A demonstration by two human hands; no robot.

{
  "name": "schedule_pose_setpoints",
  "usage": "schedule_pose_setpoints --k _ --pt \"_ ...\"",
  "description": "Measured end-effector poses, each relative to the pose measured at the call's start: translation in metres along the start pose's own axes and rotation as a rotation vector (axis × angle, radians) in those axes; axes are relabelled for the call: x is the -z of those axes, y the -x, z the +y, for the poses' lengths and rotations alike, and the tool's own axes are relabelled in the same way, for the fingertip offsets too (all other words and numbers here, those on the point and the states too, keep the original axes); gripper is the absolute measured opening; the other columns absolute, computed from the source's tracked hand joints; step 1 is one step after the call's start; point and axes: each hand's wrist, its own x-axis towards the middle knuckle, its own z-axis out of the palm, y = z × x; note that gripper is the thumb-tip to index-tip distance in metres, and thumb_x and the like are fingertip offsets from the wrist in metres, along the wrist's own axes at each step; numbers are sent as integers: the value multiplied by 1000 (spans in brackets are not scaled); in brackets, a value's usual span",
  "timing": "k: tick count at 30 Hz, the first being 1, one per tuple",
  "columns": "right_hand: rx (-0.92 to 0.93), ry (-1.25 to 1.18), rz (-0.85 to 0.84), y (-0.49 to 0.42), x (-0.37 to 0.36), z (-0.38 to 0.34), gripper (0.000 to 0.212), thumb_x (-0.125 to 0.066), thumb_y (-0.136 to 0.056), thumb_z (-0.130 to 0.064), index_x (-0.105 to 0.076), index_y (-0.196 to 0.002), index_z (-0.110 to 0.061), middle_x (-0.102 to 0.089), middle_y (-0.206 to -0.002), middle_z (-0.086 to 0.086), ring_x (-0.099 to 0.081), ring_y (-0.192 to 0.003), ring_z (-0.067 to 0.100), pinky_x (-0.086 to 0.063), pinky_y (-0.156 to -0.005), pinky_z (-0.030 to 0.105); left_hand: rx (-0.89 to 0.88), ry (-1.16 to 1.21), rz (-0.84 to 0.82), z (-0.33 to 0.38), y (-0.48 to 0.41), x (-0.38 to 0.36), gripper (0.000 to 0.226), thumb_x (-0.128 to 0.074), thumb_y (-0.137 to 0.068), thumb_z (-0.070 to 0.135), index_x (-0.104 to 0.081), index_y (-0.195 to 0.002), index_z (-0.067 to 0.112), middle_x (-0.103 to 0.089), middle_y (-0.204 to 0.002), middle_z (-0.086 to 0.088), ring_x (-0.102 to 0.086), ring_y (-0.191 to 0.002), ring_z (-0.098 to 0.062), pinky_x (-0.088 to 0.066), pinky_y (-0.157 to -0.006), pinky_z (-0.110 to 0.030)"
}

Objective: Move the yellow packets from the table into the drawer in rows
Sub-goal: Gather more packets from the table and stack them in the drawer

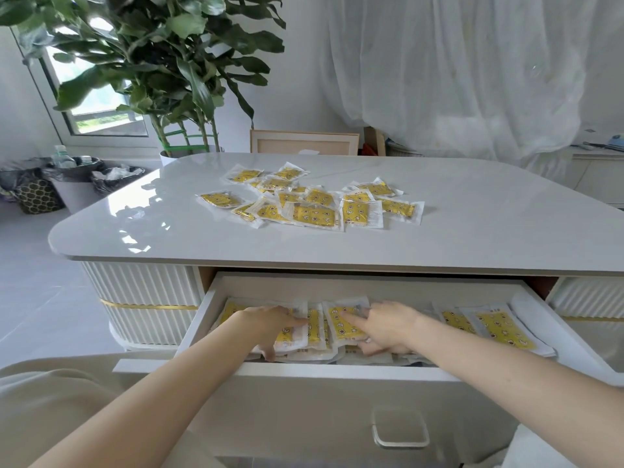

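Two bare forearms reach in from the bottom edge, over a fold of beige cloth (50,400) at the lower left and over the white drawer front with its clear loop handle (400,430). The drawer (337,371) stands pulled out from under the table (472,224), and both hands are down inside it. The left hand (270,327) lies flat on the packets at the drawer's left end, its fingers straight and close together, pointing right, the thumb spread towards the front wall. The right hand (388,327) rests near the middle, its index finger straight and pressing on the yellow face of one packet (339,332); the other fingers are bent low at that packet's edge, and whether they grip it cannot be told. Between the two hands a narrow packet (314,327) shows, touching the left fingertips. More packets (503,327) lie side by side, overlapping, at the drawer's right end. Farther back, on the glossy white tabletop, a loose pile of yellow packets (314,204) lies scattered and overlapping, left of centre. Behind the table stand a big leafy plant (162,62), a pale wooden frame (304,141), white curtains (472,62) and, at the far left, lined bins (77,184) on the floor.
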Motion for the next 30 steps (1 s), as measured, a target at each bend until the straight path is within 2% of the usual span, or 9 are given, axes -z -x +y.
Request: schedule_pose_setpoints --k 2,4,6,9,15,20,23,26,30 --pt "23 -60 -19 5 -2 -1 68 -35 -97 -46 5 -151 -37 -31 -150 20 -36 -131 35 -36 -106 42 2 -5 -2 0 -1 0 96 -73 -80 22 -10 -149 41 -22 -155 1 -28 -140 -22 -35 -110 -40" --pt "20 -146 -67 10 -3 -6 66 -31 -97 -56 8 -149 -45 -16 -155 21 -20 -139 38 -29 -110 47 7 -10 -7 1 -1 0 96 -73 -80 22 -9 -149 41 -21 -155 1 -29 -140 -23 -35 -109 -41" --pt "5 -240 -81 12 -2 -10 68 -29 -93 -65 6 -148 -46 -9 -156 21 -9 -142 40 -26 -112 52 7 -21 -7 1 -2 -1 96 -73 -80 22 -7 -149 41 -21 -156 0 -29 -140 -23 -35 -109 -41" --pt "-10 -270 -71 10 -1 -11 69 -28 -93 -65 5 -150 -43 -5 -158 22 -3 -144 40 -23 -113 54 11 -25 -5 1 -4 -2 96 -72 -81 21 -6 -149 41 -19 -157 0 -29 -140 -24 -35 -110 -41" --pt "-46 -208 8 0 -1 -15 61 -26 -98 -54 -6 -152 -34 -24 -151 25 -26 -138 38 -33 -109 46 17 -37 -2 3 -4 -3 96 -71 -81 21 -6 -149 40 -17 -157 -1 -29 -140 -25 -36 -109 -40" --pt "-67 -365 65 0 1 -14 71 -34 -91 -66 -19 -151 -31 -41 -146 16 -47 -127 34 -44 -101 42 19 -26 -2 5 -2 -2 94 -70 -82 23 -6 -149 40 -16 -157 -1 -29 -140 -25 -34 -110 -40" --pt "-52 -414 67 10 6 -12 75 -40 -88 -68 -25 -150 -27 -34 -152 8 -42 -132 31 -41 -105 42 11 -16 5 6 2 0 90 -68 -84 31 -6 -150 38 -14 -159 -1 -24 -143 -25 -30 -113 -40" --pt "-43 -350 60 20 16 -12 65 -43 -93 -58 -33 -147 -25 -29 -155 2 -40 -134 28 -41 -105 43 30 19 23 7 6 0 84 -62 -87 40 -6 -150 37 -15 -158 4 -24 -143 -22 -29 -113 -41" --pt "-25 -349 127 35 47 -13 44 -47 -96 -39 -49 -138 -25 -52 -138 1 -54 -118 24 -45 -83 32 36 42 104 14 23 12 67 -52 -91 40 -18 -149 37 -28 -153 7 -35 -137 -19 -39 -107 -38"
